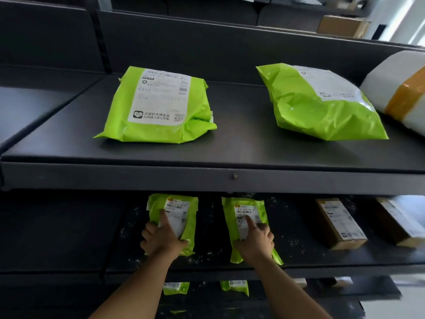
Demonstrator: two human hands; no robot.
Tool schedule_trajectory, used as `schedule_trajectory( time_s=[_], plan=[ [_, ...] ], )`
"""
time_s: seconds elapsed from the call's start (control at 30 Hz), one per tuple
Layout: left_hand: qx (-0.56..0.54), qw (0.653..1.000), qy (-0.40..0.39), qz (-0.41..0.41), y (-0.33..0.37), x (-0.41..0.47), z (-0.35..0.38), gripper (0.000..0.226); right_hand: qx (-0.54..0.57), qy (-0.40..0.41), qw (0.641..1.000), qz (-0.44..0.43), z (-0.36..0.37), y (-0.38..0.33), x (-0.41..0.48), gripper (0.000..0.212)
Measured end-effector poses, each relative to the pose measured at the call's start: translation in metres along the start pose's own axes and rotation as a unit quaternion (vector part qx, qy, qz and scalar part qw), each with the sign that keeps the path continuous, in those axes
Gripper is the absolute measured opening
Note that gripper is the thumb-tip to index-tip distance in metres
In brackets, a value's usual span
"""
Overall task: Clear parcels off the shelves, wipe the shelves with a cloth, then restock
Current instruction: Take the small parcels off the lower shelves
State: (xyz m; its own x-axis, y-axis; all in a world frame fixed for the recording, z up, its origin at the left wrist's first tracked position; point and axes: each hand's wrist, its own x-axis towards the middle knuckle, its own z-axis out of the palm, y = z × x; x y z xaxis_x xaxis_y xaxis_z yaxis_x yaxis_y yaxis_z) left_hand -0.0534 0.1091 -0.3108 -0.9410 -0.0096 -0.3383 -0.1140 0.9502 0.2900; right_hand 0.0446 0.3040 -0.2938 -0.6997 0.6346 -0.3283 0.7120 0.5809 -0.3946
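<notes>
Both task parcels lie on the middle shelf (299, 254), at 6 o'clock in the view, under the lip of the upper shelf (230, 146). The left hand (161, 240) holds the near end of the left parcel (177, 208): its index finger lies straight on the label and the rest curl at the edge. The right hand (255, 242) holds the right parcel (243, 208) the same way, index finger straight and thumb round the near left corner.

Risks, as judged:
- The film looks slick, so a one-handed hold at one end may slip.
- The packs look soft, so the far end may droop and drag on lifting.
- White specks (207, 252) lie scattered around both parcels. Sliding could sweep them over the front edge onto the two green packs (176, 287) on the shelf at 6 o'clock below, or carry them off on the undersides.
- A steep lift could knock the knuckles on the overhanging lip.

Materials: the parcels are glossy lime-green plastic mailers, flat, creased and oblong, each with a matt white paper label. The shelves are dark, smooth and matt. The two big green mailers (158, 104) at 12 o'clock are puffier and crumpled. At 3 o'clock of the right hand are rigid brown cardboard boxes (340, 224), and at 2 o'clock a white wrapped bundle (395, 93) banded with orange tape.
</notes>
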Motion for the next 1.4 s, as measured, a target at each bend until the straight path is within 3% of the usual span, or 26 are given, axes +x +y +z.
schedule_trajectory(
  time_s=[0.23, 0.33, 0.43, 0.57, 0.9, 1.3, 1.4],
  plan=[
    [-0.072, 0.994, 0.030, 0.070, 0.001, -0.003, -0.002, 0.123, 0.043, 0.029, 0.999, 0.007, 0.001, -0.004, -0.018, 0.083],
    [-0.201, 0.978, 0.009, 0.049, 0.005, -0.005, -0.003, 0.093, 0.063, 0.044, 0.997, 0.007, 0.000, -0.002, -0.026, 0.083],
    [-0.201, 0.978, -0.001, 0.062, 0.010, -0.006, -0.006, 0.055, 0.077, 0.057, 0.995, 0.013, -0.003, 0.005, -0.033, 0.081],
    [-0.234, 0.966, -0.002, 0.110, 0.022, -0.020, -0.008, 0.030, 0.099, 0.081, 0.991, 0.024, -0.012, 0.022, -0.044, 0.075],
    [-0.297, 0.933, -0.046, 0.199, 0.098, -0.087, 0.014, 0.034, 0.172, 0.170, 0.968, 0.072, -0.056, 0.102, -0.079, 0.067],
    [-0.290, 0.895, -0.144, 0.307, 0.231, -0.236, 0.100, 0.031, 0.208, 0.273, 0.918, 0.200, -0.131, 0.291, -0.142, 0.065],
    [-0.299, 0.880, -0.170, 0.326, 0.265, -0.280, 0.125, 0.042, 0.205, 0.293, 0.906, 0.224, -0.151, 0.343, -0.158, 0.065]
  ],
)
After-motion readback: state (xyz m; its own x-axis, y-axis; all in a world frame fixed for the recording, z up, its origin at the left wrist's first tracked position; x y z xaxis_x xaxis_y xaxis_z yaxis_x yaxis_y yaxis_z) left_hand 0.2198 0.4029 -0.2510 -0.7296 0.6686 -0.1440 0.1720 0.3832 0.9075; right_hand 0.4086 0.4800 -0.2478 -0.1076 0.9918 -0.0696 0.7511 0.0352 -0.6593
